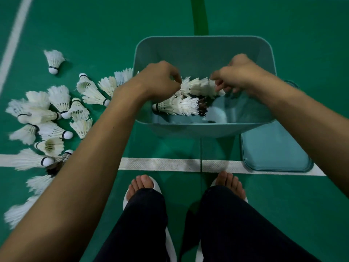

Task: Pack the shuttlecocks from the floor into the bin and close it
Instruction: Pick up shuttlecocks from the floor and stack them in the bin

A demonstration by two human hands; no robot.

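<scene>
Left grip (160,80) and right grip (241,72) each curled on one end of nested shuttlecock row (198,86), held level over bin (204,37), likely so stack lowers intact. Loose shuttlecocks (52,114) on floor (283,44) at left; lid (273,148) off, beside bin.

Dim, flat indoor light from above, soft shadow below the bin (188,129) toward six o'clock, shuttlecocks (28,159) at eight o'clock smeared and soft, wide-angle stretch at the edges.
</scene>
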